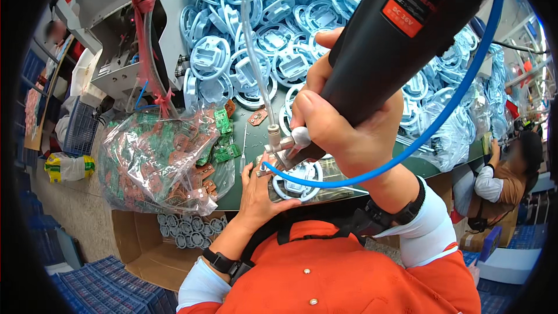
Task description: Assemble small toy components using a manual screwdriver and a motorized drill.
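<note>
With the left hand (256,199) holding the blue ring (299,172), the right hand (351,131), wrapped around the black driver (386,49), probably needed to stay steady.

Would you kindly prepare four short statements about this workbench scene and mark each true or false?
1. The right hand grips a black electric screwdriver. True.
2. The left hand also grips that tool. False: it is beside a light-blue ring-shaped part.
3. A clear plastic bag of circuit boards lies left of the left hand. True.
4. The tube curving across the right wrist is red. False: it is blue.
</note>
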{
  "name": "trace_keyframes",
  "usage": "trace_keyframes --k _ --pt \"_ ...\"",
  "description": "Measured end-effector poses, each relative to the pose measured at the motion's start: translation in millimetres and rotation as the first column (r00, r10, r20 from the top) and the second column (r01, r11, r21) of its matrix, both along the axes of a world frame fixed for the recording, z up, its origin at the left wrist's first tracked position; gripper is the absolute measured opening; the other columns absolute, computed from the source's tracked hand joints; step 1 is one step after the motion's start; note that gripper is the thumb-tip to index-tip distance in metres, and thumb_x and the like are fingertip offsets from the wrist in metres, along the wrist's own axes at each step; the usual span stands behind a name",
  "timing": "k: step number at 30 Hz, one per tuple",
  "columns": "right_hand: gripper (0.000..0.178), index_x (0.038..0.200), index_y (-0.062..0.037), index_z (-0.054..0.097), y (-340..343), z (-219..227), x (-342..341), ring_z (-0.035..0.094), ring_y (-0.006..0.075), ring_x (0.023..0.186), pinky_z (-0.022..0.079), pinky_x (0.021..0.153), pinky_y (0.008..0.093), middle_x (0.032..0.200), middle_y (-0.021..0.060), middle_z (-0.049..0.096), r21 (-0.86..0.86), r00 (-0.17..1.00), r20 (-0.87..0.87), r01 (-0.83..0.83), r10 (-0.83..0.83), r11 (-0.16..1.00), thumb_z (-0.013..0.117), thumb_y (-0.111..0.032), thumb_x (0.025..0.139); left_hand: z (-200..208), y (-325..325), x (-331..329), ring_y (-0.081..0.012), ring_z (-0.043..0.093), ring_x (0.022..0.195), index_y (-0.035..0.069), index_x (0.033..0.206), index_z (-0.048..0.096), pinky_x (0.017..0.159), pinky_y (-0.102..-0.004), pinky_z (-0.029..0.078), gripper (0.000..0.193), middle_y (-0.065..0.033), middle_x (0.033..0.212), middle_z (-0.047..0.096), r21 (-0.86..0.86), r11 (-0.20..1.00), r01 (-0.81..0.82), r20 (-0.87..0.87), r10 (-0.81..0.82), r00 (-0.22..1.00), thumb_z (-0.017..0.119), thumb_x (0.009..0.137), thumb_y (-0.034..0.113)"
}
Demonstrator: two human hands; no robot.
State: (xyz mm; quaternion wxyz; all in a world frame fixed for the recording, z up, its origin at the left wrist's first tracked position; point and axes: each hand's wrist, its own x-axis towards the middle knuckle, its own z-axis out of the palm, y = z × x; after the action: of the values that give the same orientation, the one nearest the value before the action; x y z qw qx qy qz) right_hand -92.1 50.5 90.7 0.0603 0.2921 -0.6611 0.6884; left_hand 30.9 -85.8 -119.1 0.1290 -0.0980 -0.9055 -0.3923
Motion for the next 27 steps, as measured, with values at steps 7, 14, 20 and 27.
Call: trace_keyframes --k 7,14,20,27 --pt "0.042 0.117 0.0035 0.051 -17.0 -7.5 -3.2 0.061 0.0114 0.066 0.051 0.06 0.0272 0.077 0.0033 0.059 -0.031 0.997 0.076 -0.003 0.005 1.0 0.066 0.004 0.078 -5.7 3.3 5.6 -0.0413 0.048 0.126 -0.006 0.123 0.05 0.109 -0.0561 0.027 0.093 -0.0289 0.14 0.046 0.032 0.999 -0.041 0.029 0.04 0.999 0.091 0.058 0.046" --pt "0.043 0.112 -0.0025 0.05 -32.1 -11.4 -1.1 0.055 0.0137 0.067 0.048 0.062 0.0305 0.079 0.0062 0.057 0.019 0.996 -0.082 -0.032 0.033 0.999 0.07 -0.009 0.075 14.1 5.2 0.3 -0.0407 0.052 0.119 -0.002 0.118 0.058 0.107 -0.0593 0.027 0.084 -0.0217 0.12 0.06 -0.005 1.0 0.001 0.009 -0.001 1.0 0.089 0.06 0.05" --pt "0.045 0.127 0.0059 0.047 31.1 38.1 -1.2 0.063 0.0137 0.062 0.05 0.057 0.0265 0.077 0.0048 0.06 -0.155 0.995 -0.041 0.084 -0.091 0.984 0.06 0.005 0.084 14.1 7.4 -0.2 -0.0363 0.048 0.126 0.003 0.133 0.047 0.109 -0.0549 0.025 0.093 -0.0166 0.133 0.054 -0.068 0.997 -0.029 -0.044 0.026 0.999 0.089 0.061 0.045" --pt "0.045 0.126 0.0064 0.046 51.5 10.9 -3.1 0.062 0.0139 0.063 0.051 0.06 0.0277 0.077 0.0057 0.057 0.001 0.989 -0.071 0.131 -0.131 0.991 0.061 0.006 0.083 20.3 13.5 -6.4 -0.0357 0.045 0.131 0.003 0.132 0.048 0.109 -0.0577 0.024 0.085 -0.0166 0.133 0.053 -0.166 0.983 0.072 -0.102 -0.09 0.991 0.087 0.063 0.033"
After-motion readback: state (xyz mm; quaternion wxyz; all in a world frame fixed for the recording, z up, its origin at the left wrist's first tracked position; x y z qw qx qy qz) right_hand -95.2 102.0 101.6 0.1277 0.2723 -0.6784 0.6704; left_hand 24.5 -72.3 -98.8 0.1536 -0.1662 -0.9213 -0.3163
